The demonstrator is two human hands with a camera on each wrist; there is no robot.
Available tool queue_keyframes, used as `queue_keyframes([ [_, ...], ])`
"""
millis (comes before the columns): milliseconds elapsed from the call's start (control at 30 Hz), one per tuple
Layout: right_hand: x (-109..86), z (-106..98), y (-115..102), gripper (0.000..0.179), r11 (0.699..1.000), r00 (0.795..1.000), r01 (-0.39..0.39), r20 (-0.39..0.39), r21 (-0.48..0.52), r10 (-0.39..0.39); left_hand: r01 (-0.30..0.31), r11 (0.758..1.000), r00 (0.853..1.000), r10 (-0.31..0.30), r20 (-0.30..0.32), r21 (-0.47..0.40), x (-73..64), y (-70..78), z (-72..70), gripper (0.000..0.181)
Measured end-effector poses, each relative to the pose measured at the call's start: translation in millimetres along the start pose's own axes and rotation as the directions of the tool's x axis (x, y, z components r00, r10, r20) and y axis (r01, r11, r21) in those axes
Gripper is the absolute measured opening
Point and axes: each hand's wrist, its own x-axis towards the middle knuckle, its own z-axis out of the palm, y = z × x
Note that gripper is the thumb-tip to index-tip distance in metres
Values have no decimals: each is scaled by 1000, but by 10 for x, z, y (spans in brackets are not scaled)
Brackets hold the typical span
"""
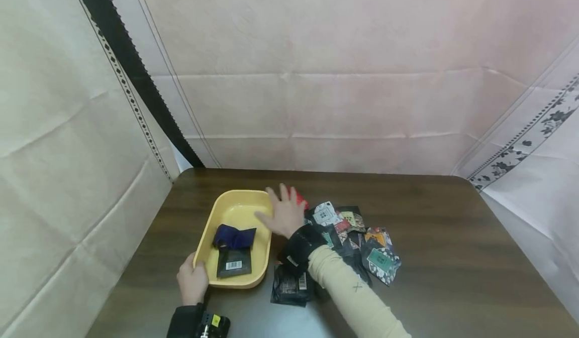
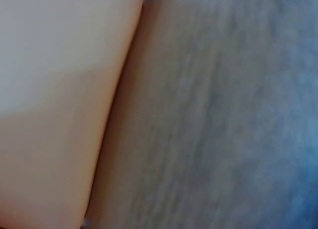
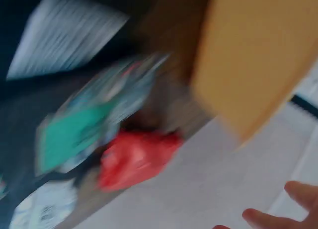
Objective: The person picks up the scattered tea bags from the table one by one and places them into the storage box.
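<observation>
My left hand (image 1: 192, 280) grips the near left edge of a yellow tray (image 1: 235, 210), thumb at the rim; its other fingers are mostly hidden. In the tray lie a dark blue piece (image 1: 234, 236), perhaps a folded packet, and a black packet with a barcode label (image 1: 233, 260). Over the tray's right edge my right hand (image 1: 286, 212) is spread, with nothing seen in it. A red item (image 1: 300, 199) shows just behind its fingers. In the right wrist view this crumpled red item (image 3: 139, 159) lies apart from the fingertips (image 3: 268, 220), blurred.
Right of the tray is a heap of several dark printed packets, one with a green label (image 1: 380, 260). Black packets (image 1: 289, 285) lie nearer, partly under the right forearm. A wooden table (image 1: 452, 257) carries everything, with pale cloth (image 1: 339, 102) hanging behind it.
</observation>
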Motion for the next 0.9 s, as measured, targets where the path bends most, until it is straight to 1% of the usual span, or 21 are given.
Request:
queue_keyframes([
  [33, 34, 24, 92, 71, 1000, 999, -28, -17, 10, 28, 4, 1000, 1000, -4, 3, 3, -6, -4, -1, 39],
  [100, 107, 83, 259, 70, 997, 997, -74, -13, 7, 74, 4, 1000, 1000, -4, 3, 14, -19, -14, -1, 39],
  [167, 179, 153, 394, 69, 995, 995, -100, 17, -3, 100, 2, 1000, 1000, -2, 5, 23, -30, -26, 1, 39],
  [267, 297, 248, 531, 72, 991, 988, -126, 83, -36, 128, -7, 999, 1000, 7, -2, 37, -43, -42, 6, 38],
  [367, 397, 321, 602, 74, 988, 979, -136, 142, -79, 146, -11, 999, 1000, 11, 2, 46, -60, -57, 10, 38],
  [467, 462, 371, 630, 76, 986, 967, -133, 206, -105, 152, -14, 999, 1000, 14, 11, 50, -77, -66, 17, 37],
  [600, 487, 382, 618, 77, 989, 943, -131, 299, -70, 146, -16, 999, 1000, 15, 8, 52, -83, -60, 23, 37],
  [667, 487, 389, 612, 72, 991, 934, -119, 332, -61, 133, -15, 999, 1000, 15, 3, 49, -77, -50, 24, 38],
  [767, 505, 417, 612, 62, 995, 938, -86, 331, -60, 101, -17, 999, 1000, 17, -1, 46, -55, -30, 22, 38],
  [833, 534, 434, 610, 54, 995, 949, -48, 306, -89, 73, -14, 999, 1000, 14, 0, 45, -26, -18, 22, 39],
  [900, 570, 435, 598, 48, 992, 963, -23, 264, -125, 56, -13, 999, 1000, 14, -4, 52, 10, -4, 19, 39],
])
